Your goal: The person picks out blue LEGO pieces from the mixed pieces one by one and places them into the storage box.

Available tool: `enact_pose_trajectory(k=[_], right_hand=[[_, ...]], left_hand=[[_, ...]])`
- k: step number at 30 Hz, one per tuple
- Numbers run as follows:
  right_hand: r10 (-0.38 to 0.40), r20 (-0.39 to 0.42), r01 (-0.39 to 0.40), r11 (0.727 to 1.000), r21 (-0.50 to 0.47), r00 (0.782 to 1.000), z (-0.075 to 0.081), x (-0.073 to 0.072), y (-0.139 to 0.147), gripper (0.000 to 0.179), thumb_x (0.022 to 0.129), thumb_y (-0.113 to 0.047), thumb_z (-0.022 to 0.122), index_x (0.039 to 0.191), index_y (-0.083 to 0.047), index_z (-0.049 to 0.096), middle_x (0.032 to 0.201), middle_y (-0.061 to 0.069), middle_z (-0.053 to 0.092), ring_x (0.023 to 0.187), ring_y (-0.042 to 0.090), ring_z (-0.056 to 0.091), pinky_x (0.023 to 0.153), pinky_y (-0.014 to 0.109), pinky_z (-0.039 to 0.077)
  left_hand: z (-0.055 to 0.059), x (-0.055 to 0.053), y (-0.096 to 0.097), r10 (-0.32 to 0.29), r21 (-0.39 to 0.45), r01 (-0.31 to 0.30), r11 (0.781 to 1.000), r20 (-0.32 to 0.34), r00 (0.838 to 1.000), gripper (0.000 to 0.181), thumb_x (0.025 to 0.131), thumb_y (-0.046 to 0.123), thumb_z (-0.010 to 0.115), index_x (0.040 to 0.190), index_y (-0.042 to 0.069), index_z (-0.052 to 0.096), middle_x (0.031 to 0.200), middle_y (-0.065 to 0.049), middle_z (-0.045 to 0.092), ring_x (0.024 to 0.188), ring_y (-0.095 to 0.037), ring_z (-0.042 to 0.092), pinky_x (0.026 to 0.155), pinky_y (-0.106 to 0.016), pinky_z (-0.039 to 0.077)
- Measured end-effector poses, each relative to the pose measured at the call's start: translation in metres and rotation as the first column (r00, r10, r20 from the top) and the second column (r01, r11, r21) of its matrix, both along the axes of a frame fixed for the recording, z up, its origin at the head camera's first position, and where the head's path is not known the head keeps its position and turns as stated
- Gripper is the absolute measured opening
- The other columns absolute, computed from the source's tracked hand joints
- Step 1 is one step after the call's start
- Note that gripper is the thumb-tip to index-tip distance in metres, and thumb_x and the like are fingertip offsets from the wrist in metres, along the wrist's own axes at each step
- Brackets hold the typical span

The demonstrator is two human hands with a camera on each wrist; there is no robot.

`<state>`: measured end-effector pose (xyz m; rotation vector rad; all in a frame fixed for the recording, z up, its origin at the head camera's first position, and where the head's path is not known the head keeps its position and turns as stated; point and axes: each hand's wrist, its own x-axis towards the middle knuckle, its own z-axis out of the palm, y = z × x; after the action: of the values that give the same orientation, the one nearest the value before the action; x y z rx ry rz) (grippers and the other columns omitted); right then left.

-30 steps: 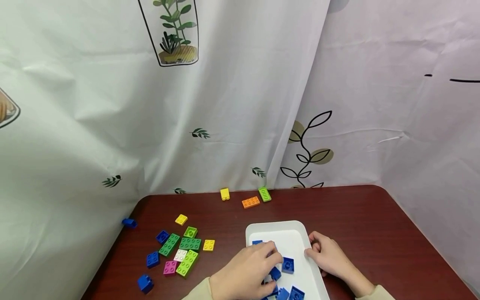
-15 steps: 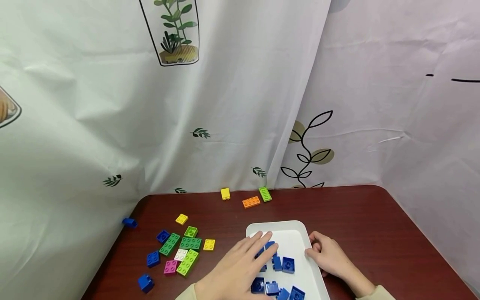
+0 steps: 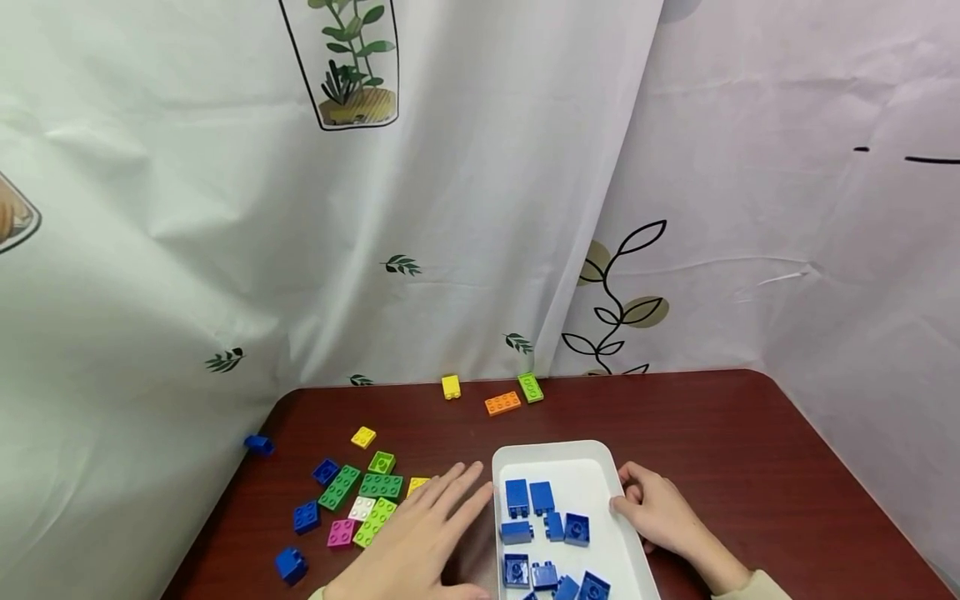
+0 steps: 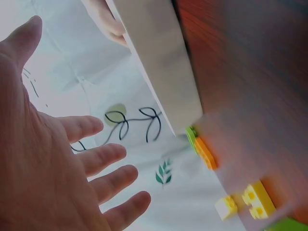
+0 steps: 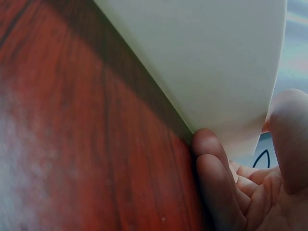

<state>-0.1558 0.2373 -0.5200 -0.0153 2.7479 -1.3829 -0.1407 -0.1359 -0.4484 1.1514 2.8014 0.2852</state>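
White, shallow, rectangular tray (image 3: 555, 468) with rounded corners and raised rim, resting on a glossy red-brown table (image 3: 720, 442); near end cut off by the lower edge of the head view. Scattered within over a smooth white floor: glossy blue blocks (image 3: 517, 497), some on their sides with round studs pointing sideways, some with hollow underside up. Held at its right wall by the right hand (image 3: 656, 507), with curled fingers at rim and lower edge. Just beside the left wall, the left hand (image 3: 420, 533), released, with fingers straight and spread; contact with the table not clear. Farther left, a loose cluster of green blocks (image 3: 381, 486), a pink block (image 3: 342, 534) and a white block (image 3: 362, 508), with other blue blocks (image 3: 291, 566) around. Beyond the tray, near the far table edge: an orange block (image 3: 502, 403).
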Motion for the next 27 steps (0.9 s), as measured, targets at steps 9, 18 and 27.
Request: enact_pose_trajectory(k=[9,18,27], right_hand=[[-0.005,-0.002,0.005,1.000,0.008,1.000,-0.003,0.001,0.001,0.015,0.087,-0.011,0.069,0.099,-0.009,0.060,0.058,-0.003,0.049,0.037,0.010,0.050,0.033,0.034,0.048],[0.000,-0.007,0.000,1.000,0.001,1.000,-0.004,0.000,0.001,0.015,0.087,-0.011,0.069,0.100,-0.009,0.061,0.058,-0.003,0.050,0.037,0.010,0.051,0.033,0.034,0.048],[-0.002,0.002,0.002,1.000,-0.004,1.000,-0.002,0.000,0.001,0.016,0.087,-0.010,0.069,0.101,-0.008,0.060,0.058,-0.003,0.049,0.037,0.010,0.051,0.034,0.035,0.049]], left_hand=[[-0.012,0.006,-0.028,0.104,-0.043,-0.104,0.994,0.006,0.995,0.091,0.091,0.082,0.046,0.163,0.029,0.031,0.169,-0.005,0.032,0.149,-0.036,0.041,0.114,-0.067,0.040],[-0.018,0.012,-0.068,0.301,-0.032,-0.302,0.953,-0.025,0.953,0.101,0.083,0.089,0.050,0.156,0.020,0.045,0.161,-0.008,0.044,0.142,-0.038,0.048,0.104,-0.068,0.046],[-0.028,0.020,-0.108,0.462,-0.031,-0.469,0.883,-0.127,0.878,0.108,0.073,0.097,0.049,0.148,0.019,0.054,0.151,-0.008,0.053,0.132,-0.036,0.056,0.097,-0.065,0.052]])
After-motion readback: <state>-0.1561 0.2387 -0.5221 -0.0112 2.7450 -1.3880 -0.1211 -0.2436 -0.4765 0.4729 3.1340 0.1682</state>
